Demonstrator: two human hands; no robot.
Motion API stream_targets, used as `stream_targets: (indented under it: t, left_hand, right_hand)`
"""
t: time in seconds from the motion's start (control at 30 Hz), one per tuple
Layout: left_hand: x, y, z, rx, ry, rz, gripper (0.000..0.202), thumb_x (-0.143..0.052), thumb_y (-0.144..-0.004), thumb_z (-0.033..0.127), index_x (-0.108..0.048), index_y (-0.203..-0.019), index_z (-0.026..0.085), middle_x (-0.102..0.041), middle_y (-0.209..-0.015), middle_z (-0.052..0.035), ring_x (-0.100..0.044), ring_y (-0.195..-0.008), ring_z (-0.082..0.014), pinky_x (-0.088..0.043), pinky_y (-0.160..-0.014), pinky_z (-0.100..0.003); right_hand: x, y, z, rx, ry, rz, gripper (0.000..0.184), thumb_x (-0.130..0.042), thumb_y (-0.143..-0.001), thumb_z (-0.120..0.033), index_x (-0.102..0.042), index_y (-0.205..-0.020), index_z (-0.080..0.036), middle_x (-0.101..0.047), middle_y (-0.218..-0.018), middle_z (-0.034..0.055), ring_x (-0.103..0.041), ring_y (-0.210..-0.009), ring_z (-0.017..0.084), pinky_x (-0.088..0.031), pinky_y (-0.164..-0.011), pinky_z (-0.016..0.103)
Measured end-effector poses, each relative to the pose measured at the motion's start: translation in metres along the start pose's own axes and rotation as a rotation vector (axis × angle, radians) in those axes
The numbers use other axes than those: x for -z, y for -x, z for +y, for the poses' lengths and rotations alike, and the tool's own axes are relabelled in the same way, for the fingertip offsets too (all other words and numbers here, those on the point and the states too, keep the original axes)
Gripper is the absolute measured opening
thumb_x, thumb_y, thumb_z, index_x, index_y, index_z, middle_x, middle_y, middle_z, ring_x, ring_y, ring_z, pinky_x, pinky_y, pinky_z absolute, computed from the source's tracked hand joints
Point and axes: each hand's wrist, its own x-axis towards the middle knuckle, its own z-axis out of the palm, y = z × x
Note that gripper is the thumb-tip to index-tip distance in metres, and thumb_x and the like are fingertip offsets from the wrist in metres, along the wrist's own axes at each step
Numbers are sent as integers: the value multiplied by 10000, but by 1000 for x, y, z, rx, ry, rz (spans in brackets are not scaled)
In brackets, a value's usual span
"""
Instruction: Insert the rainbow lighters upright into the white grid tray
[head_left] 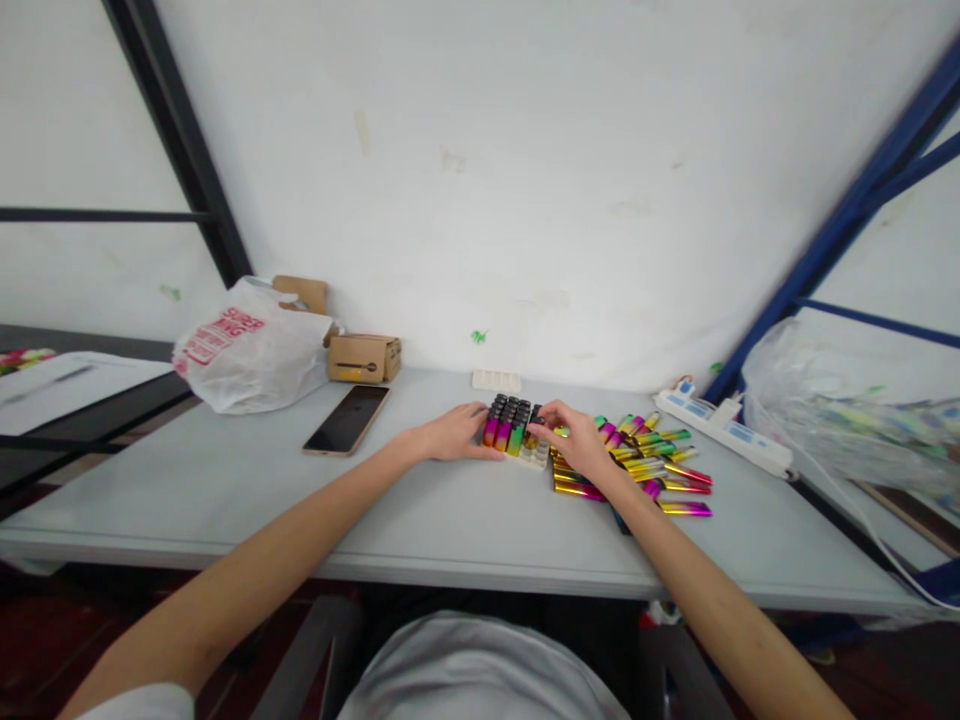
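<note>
A white slotted tray (534, 457) stands on the table, filled on its left with upright shiny gradient tubes (502, 432) with black tops. Front slots on its right side hold no tubes. My left hand (456, 433) curves around the tray's left side, thumb at the front and fingers behind. Over the right part of the tray, my right hand (568, 432) has its thumb and fingers closed on a black-topped tube (535, 420), mostly hidden by the fingers. Beside that hand lies a loose pile of metallic gold, green, red and purple tubes (660, 462), partly under my right forearm.
Against the wall sits another white slotted piece (496, 380). To the left are a phone (348, 420), a small cardboard box (364, 358) and a white plastic bag (251, 350). A power strip (724, 432) with a cable and a clear bag (840, 400) are at right.
</note>
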Motion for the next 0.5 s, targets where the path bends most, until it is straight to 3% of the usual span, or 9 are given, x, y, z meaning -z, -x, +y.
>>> stream_targets:
  t: [0.3, 0.5]
  left_hand:
    - [-7, -2, -8, -9, -3, 19, 832, -689, -951, 828, -584, -1522, 231, -640, -1514, -160, -613, -1378, -383, -453, -1212, -478]
    - [-7, -2, -9, -5, -2, 19, 834, -686, -948, 832, -591, -1517, 230, -629, -1534, -159, -601, -1395, -382, -443, -1219, -469]
  right_hand:
    - [2, 0, 1, -37, 8, 0, 422, -850, -849, -634, -677, -928, -258, -721, -728, 4, -661, -670, 206, -508, -670, 306]
    - [22, -1, -8, -23, 29, 11, 394, -748, -942, -639, -703, -914, -248, -780, -786, 40, -712, -739, 236, -541, -748, 346]
